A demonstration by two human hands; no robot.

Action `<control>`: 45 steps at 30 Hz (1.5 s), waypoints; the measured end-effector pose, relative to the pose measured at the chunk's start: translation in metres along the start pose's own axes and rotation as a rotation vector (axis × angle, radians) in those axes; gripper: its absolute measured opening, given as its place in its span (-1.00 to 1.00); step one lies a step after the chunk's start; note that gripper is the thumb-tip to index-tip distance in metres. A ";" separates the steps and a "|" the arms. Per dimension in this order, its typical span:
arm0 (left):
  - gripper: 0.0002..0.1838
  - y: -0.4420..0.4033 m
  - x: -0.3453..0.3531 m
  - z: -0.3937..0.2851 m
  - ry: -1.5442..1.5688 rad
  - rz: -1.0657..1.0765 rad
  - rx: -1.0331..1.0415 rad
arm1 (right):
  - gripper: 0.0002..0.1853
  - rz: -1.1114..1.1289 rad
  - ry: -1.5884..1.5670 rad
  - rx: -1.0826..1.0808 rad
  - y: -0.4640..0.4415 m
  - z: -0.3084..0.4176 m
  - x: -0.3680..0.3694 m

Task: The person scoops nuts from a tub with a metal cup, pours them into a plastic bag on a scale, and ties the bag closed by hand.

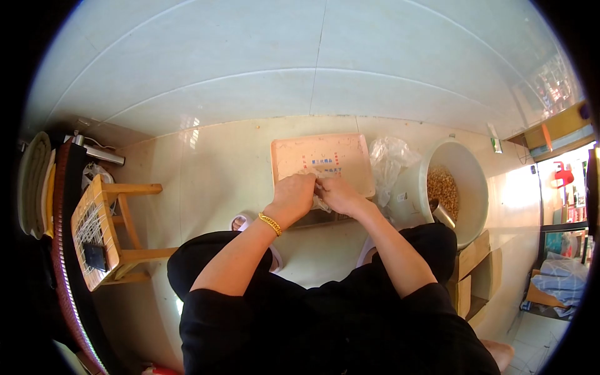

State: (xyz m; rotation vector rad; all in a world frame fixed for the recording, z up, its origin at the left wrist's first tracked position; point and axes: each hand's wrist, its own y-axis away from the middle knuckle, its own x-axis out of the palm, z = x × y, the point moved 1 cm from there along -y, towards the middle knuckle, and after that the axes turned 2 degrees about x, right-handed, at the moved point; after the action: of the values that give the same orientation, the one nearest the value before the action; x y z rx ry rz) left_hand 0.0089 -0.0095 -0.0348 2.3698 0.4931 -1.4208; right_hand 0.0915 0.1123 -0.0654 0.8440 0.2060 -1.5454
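My left hand (292,199), with a gold chain bracelet (270,224) at its wrist, is closed at the front of my body. My right hand (341,195) meets it there, its fingers pinched too. Between them is a bit of clear, crumpled plastic bag (319,204), mostly hidden by the fingers. Both hands are over the near part of a flat, pale orange tray-like plate (290,152) printed with red and blue characters. Under its near edge something dark shows, partly covered by my hands.
To the right stands a white bucket (409,197) of tan nuts or kernels (442,187) with a metal scoop (442,214) in it. Clear plastic bags (389,161) lie beside the plate. A cardboard box (473,256) is at lower right. On the left is a wooden stool (115,257) holding a dark phone-like object (95,257).
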 end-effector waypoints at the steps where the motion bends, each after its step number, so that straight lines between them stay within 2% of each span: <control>1: -0.85 0.000 0.000 0.000 -0.019 -0.001 -0.005 | -0.62 0.002 -0.001 0.002 0.000 0.000 0.001; 10: -0.87 -0.004 0.003 0.003 0.001 -0.003 -0.086 | -0.65 -0.029 -0.009 0.002 0.000 0.010 -0.002; 13: -0.85 -0.002 0.008 0.005 0.076 -0.025 -0.080 | -0.66 -0.059 0.009 -0.008 -0.004 0.005 0.002; 19: -0.84 -0.002 0.007 0.007 0.016 -0.019 -0.023 | -0.68 -0.029 0.041 0.012 0.000 0.008 0.000; 22: -0.85 -0.005 0.000 0.001 0.002 0.007 -0.046 | -0.69 -0.037 -0.026 0.054 0.002 0.007 -0.003; 27: -0.83 -0.006 -0.004 -0.006 0.010 0.001 -0.113 | -0.73 -0.194 -0.220 0.010 0.003 -0.001 0.002; 29: -0.81 -0.007 -0.002 -0.006 0.019 0.010 -0.152 | -0.73 -0.159 -0.265 0.052 0.004 -0.002 0.000; 31: -0.78 -0.010 0.005 0.000 0.093 0.005 -0.161 | -0.73 -0.123 -0.309 0.094 0.004 -0.004 -0.002; 32: -0.78 -0.015 0.013 0.007 0.094 0.004 -0.162 | -0.73 -0.135 -0.219 0.056 0.004 -0.004 -0.003; 34: -0.74 -0.024 0.027 0.023 0.381 0.124 -0.332 | -0.73 -0.147 -0.129 0.018 0.005 -0.002 -0.005; 36: -0.73 -0.025 0.026 0.026 0.406 0.151 -0.375 | -0.74 -0.164 0.030 -0.036 0.007 0.004 -0.007; 38: -0.71 -0.024 0.021 0.023 0.432 0.177 -0.419 | -0.75 -0.176 0.052 -0.076 0.008 0.004 -0.006; 40: -0.69 -0.021 0.012 0.016 0.798 0.317 -0.596 | -0.76 -0.186 0.075 -0.117 0.007 0.001 -0.005; 41: -0.69 -0.021 0.012 0.017 0.798 0.318 -0.595 | -0.77 -0.195 0.073 -0.136 0.006 0.000 -0.005; 43: -0.70 -0.021 0.011 0.019 1.049 0.304 -0.716 | -0.78 -0.207 0.069 -0.151 0.007 0.000 -0.007; 45: -0.70 -0.022 0.005 0.014 0.949 0.282 -0.665 | -0.78 -0.178 0.171 -0.149 0.009 0.000 -0.007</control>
State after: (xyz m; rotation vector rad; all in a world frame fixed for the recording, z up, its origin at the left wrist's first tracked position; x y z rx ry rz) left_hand -0.0096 0.0046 -0.0478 2.2458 0.6704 0.0904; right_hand 0.0991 0.1164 -0.0575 0.8572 0.5262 -1.6008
